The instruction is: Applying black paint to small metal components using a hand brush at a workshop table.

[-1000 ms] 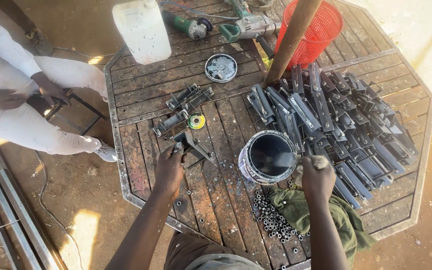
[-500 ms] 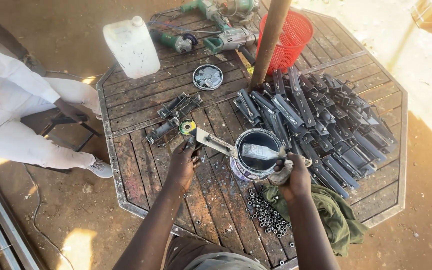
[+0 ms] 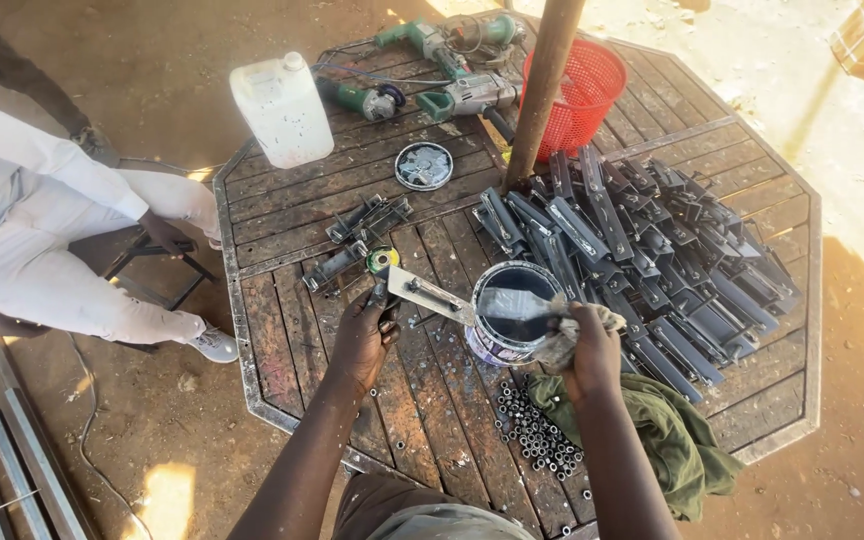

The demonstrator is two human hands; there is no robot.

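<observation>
Metal bracket (image 3: 430, 296) sits at table centre, its far end over the paint can (image 3: 508, 322) so drips fall in. Left hand (image 3: 364, 335) pinches its 9 o'clock end; right hand (image 3: 588, 350), at 3 o'clock, holds prob. a rag/brush (image 3: 552, 322) w/ fingers closed.

White jug (image 3: 281, 108), power tools (image 3: 422, 70), red basket (image 3: 577, 95) — table's far edge (person seated left).
</observation>
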